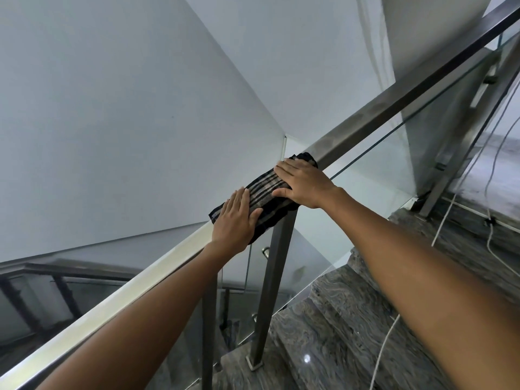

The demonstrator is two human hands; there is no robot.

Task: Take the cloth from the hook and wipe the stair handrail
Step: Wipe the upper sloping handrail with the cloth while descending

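Head view: cloth draped over rail.
Left hand: flat on cloth, fingers straight.
Right hand: flat on cloth, fingers straight.

Both flat on it, the left hand and right hand press a dark striped cloth onto the square steel stair handrail, which runs beneath both palms.

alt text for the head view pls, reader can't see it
Both hands, left hand and right hand, press a dark striped cloth flat onto a brushed steel stair handrail at its bend. Glass balustrade panels sit beneath it, with grey marble steps to the right.
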